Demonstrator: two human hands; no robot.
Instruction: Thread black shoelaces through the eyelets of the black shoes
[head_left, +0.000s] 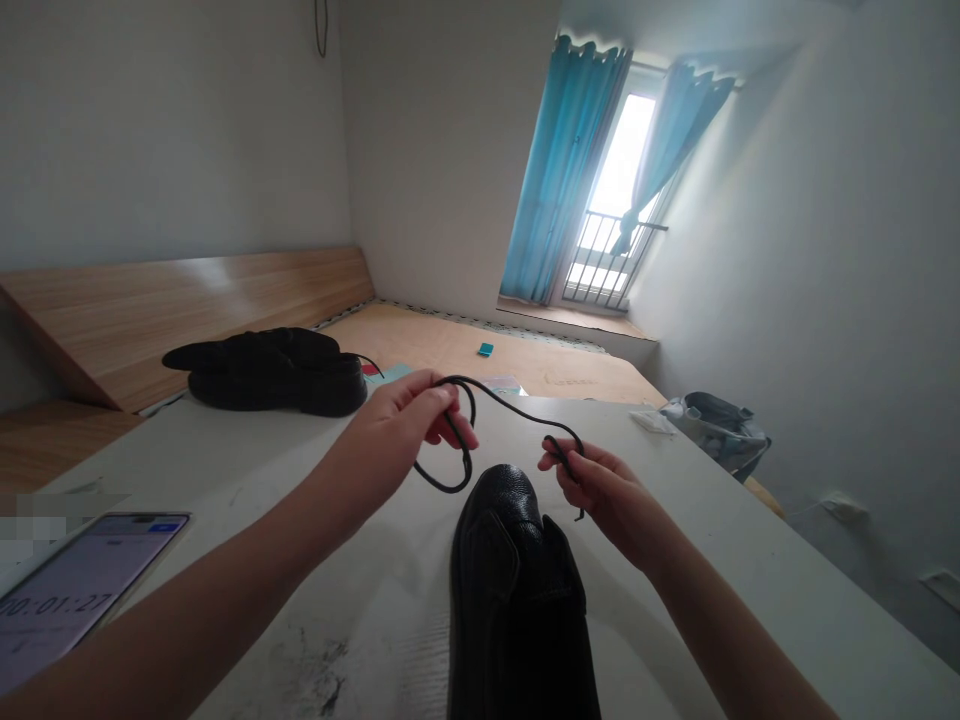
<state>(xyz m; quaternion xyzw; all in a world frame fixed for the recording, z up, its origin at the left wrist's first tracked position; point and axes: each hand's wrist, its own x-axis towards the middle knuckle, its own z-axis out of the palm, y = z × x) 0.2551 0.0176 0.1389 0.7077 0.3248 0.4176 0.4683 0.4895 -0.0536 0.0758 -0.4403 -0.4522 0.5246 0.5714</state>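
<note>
A thin black shoelace (517,406) runs in the air between my two hands. My left hand (416,412) pinches one part of it, and a loop hangs down below those fingers. Closed on the other end is my right hand (600,485), with a short tip dangling under it. Beneath the lace, a black leather shoe (517,600) stands on the white table, its toe pointing away from me. Its side flaps are spread apart and no lace shows in them. Both hands are above the shoe's toe, apart from it.
Several black shoe parts or a second black shoe (277,372) lie at the table's far left. A phone (97,590) showing a timer rests on the white table (360,600) at near left. Behind is a wooden bed board (420,335); a grey bag (716,435) stands at right.
</note>
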